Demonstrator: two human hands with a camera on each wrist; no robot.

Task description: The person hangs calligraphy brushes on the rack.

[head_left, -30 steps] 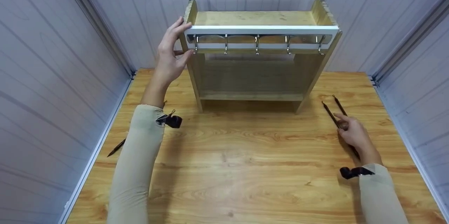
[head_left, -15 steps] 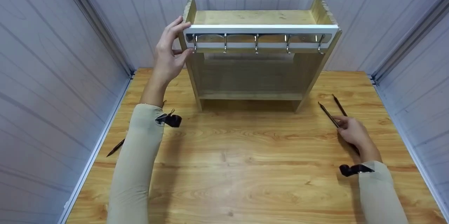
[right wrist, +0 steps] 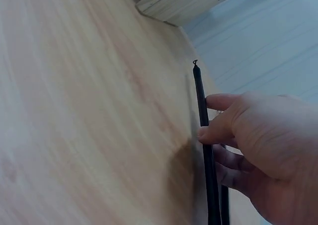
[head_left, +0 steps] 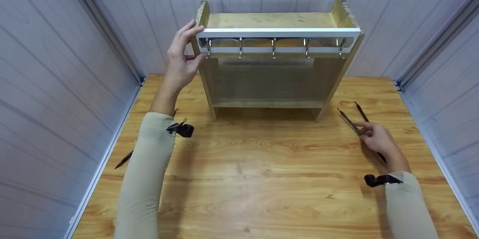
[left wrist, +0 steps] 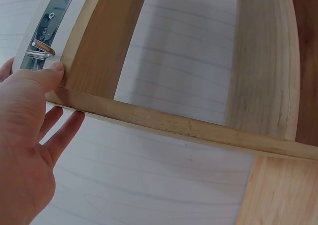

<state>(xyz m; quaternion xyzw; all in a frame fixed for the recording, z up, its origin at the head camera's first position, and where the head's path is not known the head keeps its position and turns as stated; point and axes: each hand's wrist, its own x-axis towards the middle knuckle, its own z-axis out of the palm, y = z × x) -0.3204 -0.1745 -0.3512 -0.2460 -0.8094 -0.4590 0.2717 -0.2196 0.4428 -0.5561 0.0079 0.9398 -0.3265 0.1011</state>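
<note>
Brushes (right wrist: 209, 160): three; hooks (head_left: 274, 48): five.

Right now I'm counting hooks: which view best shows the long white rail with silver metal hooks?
The head view: the long white rail shows all five hooks. The left wrist view shows only part; the right wrist view, none.
</note>
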